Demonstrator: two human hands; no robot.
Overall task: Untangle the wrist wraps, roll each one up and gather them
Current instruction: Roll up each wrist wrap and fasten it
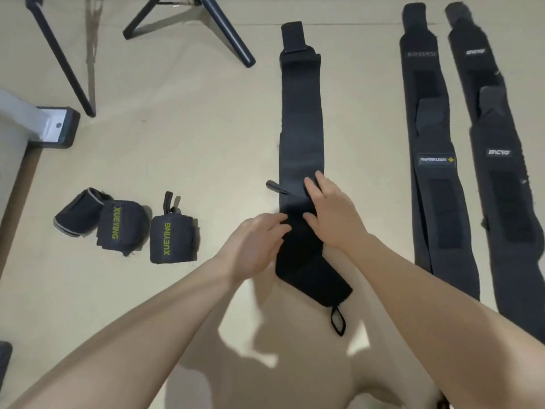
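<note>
A long black wrap [300, 119] lies flat on the tan floor [191, 128], in the middle and running up toward 12 o'clock. Its near end is folded over, and a small loop [338, 319] sticks out at about 5 o'clock from the hands.

The left hand [256, 242] pinches the fold from the 9 o'clock side, with its fingers curled onto the cloth. The right hand [330, 212] sits on the wrap from the 3 o'clock side. Its fingers lie on top of the strip and its thumb hooks the edge of the fold, so it holds the wrap too.

Over at 9 o'clock from the hands sit three rolled wraps [126, 225], close together in a row (two have yellow letters on them). One of them has a little loop poking up.

At 3 o'clock lie two more long wraps, both flat and straight. The nearer strip [433, 160] has a small label with a yellow diamond, and the far strip [501, 154] lies just beside it.

At 11 o'clock stand thin dark stand legs [233, 39]. A grey block [60, 126] sits at the left edge.
</note>
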